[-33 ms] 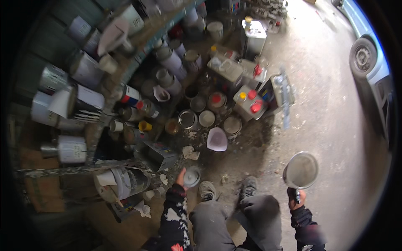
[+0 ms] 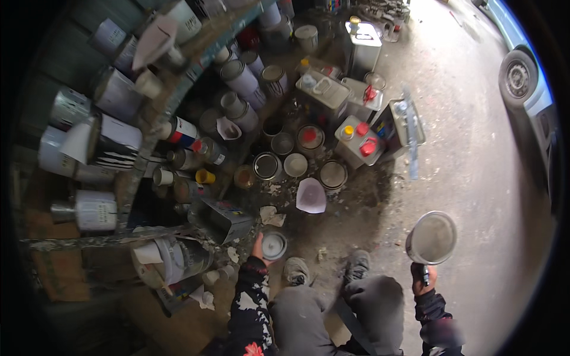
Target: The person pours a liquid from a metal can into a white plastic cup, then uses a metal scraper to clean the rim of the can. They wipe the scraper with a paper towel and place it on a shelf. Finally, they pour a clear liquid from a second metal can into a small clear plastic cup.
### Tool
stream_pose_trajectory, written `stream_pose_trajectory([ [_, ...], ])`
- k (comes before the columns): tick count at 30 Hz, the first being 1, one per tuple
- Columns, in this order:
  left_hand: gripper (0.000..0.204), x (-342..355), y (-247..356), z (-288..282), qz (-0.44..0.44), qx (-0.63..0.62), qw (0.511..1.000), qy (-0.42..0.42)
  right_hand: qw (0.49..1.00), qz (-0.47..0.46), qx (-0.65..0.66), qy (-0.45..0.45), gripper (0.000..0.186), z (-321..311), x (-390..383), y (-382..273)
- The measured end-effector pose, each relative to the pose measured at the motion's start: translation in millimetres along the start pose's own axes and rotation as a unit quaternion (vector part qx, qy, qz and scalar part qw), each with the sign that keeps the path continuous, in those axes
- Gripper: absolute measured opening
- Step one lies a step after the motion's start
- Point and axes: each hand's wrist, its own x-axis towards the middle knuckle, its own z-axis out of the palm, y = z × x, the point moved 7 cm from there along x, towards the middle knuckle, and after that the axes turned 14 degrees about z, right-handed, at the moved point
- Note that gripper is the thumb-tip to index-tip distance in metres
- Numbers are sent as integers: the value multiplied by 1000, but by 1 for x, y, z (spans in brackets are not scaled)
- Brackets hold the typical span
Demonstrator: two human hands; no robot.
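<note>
My left hand (image 2: pixel 257 251) is wrapped round the side of a small round grey container (image 2: pixel 274 245) with a pale inside. To the right, my right hand (image 2: pixel 423 280) grips the dark handle of a round metal cup (image 2: pixel 431 236) with a dull grey inside, seen from above. A pale angular cup (image 2: pixel 310 196) stands on the stained floor in front of me, near crumpled white paper (image 2: pixel 272 216) and several open or lidded tins (image 2: pixel 267 167). Whether there is liquid in what I hold, I cannot tell.
Rectangular metal cans (image 2: pixel 357 142) with red and yellow caps stand ahead. Shelves (image 2: pixel 212 48) crowded with tins (image 2: pixel 96 211) line the left, above a white bucket (image 2: pixel 177 260) and a tipped metal can (image 2: pixel 217 221). A light blue car's wheel (image 2: pixel 516 80) is at far right.
The whole view has shifted a little. Both of my hands, still holding the same containers, appear slightly farther right, and the right cup sits a little higher in the picture.
</note>
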Motion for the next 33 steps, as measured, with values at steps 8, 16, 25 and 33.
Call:
stream_pose_trajectory([
  [8, 71, 114, 14, 39, 33, -96, 994, -48, 998, -33, -38, 41, 10, 80, 42, 107],
  [16, 68, 198, 60, 51, 51, 323, 943, 56, 996, 35, 30, 76, 12, 71, 14, 130],
  [25, 27, 51, 131, 159, 608, 629, 483, 30, 994, 41, 61, 79, 22, 72, -6, 168],
  [33, 100, 32, 45, 368, 515, 770, 253, -278, 995, 74, 0, 65, 27, 72, -18, 170],
])
